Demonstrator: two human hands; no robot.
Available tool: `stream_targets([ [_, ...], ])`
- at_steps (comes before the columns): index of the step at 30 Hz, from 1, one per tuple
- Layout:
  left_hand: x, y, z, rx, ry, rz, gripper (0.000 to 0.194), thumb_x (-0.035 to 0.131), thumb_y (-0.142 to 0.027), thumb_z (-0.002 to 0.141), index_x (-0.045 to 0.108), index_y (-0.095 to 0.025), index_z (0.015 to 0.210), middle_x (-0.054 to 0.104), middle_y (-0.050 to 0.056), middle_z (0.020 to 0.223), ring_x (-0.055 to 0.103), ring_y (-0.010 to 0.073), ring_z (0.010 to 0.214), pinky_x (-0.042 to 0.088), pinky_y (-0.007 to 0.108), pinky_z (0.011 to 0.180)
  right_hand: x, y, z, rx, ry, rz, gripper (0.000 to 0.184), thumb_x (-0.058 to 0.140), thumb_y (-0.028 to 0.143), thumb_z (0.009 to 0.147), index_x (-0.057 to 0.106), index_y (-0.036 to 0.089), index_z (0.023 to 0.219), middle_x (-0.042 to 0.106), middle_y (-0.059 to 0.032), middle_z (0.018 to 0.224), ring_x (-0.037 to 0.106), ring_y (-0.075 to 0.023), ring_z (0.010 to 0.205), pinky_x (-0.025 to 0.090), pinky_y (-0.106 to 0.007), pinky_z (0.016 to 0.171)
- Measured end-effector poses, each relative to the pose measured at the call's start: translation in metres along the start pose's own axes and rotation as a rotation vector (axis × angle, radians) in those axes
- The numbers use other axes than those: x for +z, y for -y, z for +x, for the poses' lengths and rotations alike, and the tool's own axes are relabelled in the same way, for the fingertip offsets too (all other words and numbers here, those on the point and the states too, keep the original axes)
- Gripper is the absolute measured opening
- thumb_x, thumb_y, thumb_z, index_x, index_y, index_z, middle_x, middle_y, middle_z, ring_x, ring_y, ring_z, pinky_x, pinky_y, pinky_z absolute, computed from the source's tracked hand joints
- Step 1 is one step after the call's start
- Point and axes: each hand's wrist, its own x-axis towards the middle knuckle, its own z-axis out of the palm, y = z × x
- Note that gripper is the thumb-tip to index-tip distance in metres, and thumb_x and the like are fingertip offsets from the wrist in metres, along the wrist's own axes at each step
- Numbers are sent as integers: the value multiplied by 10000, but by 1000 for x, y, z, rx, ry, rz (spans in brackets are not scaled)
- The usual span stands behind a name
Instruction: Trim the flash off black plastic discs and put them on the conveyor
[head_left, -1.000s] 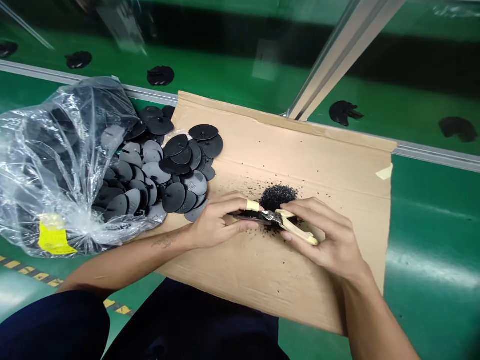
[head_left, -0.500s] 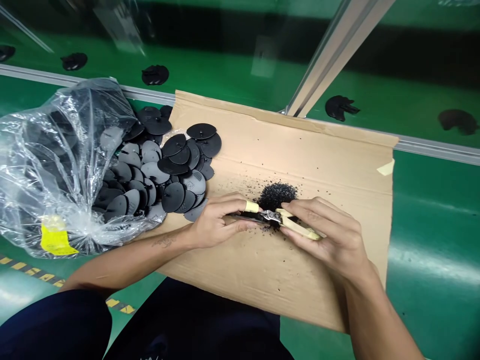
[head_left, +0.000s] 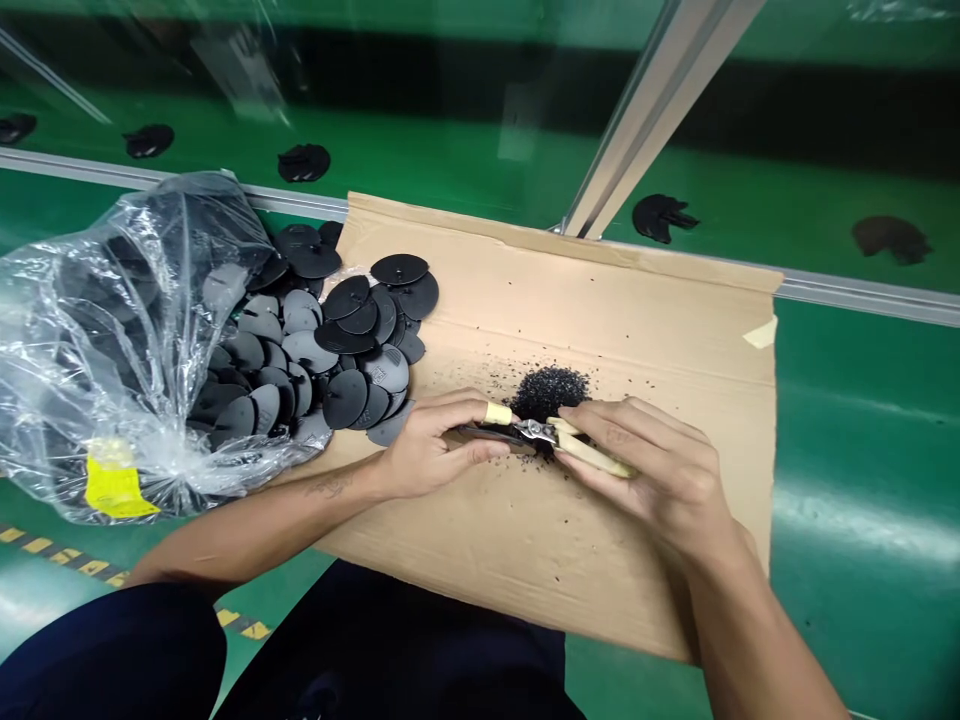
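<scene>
Trimming away at these black plastic discs over a sheet of cardboard (head_left: 600,560), and judging by what's lying around I'd say there's loads left: a big heap of discs (head_left: 330,340) is spilling out of the clear plastic bag (head_left: 112,340) onto the cardboard's left side, while only a small mound of black shavings (head_left: 546,388) is sitting in the middle. The left hand (head_left: 431,450) is pinching one disc (head_left: 487,436) flat and edge-on between thumb and fingers, with a yellow cot on the index fingertip. The right hand (head_left: 660,475) is curled closed around the cream handles of a small pair of cutters (head_left: 577,448), its metal nose meeting the disc's edge right by the shavings. More discs are lying on the green belt (head_left: 465,150) beyond
</scene>
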Motion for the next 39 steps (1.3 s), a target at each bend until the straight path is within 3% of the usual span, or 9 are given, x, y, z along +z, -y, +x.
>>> stream_targets([
  [8,2,-2,-2,-56,-19,2,206,727,-305,903,729,-133,1016,756,75,897,722,150,823,587,233,761,3,0,-1,-17,-9,-57,322,766,192,887,653,173,1187,753,-109,1063,728,-211,868,627,-349,753],
  [14,2,0,-4,-31,-1,-10,332,749,-241,884,691,-154,1199,774,81,1018,737,145,879,600,235,815,7,-4,-3,-21,-16,-7,349,783,183,869,643,164,1189,749,-121,1046,728,-221,883,628,-351,735],
  [20,0,-1,-1,-1,45,7,227,725,-228,902,734,-140,1111,768,96,967,725,160,865,596,263,779,7,-1,-2,21,-10,49,336,775,172,872,651,179,1184,747,-109,1047,732,-230,907,637,-359,745],
  [33,2,2,-6,-72,42,76,402,738,-272,893,678,-144,1268,785,76,978,754,161,912,611,243,877,8,-5,-1,82,-10,83,274,738,188,893,670,180,1159,743,-120,1037,733,-236,930,640,-371,792],
  [39,0,0,-4,-43,58,71,372,718,-277,908,686,-156,1259,776,82,986,741,158,883,606,244,819,6,-4,-1,84,-7,67,294,742,199,889,670,182,1174,742,-119,1057,735,-234,934,642,-373,803],
])
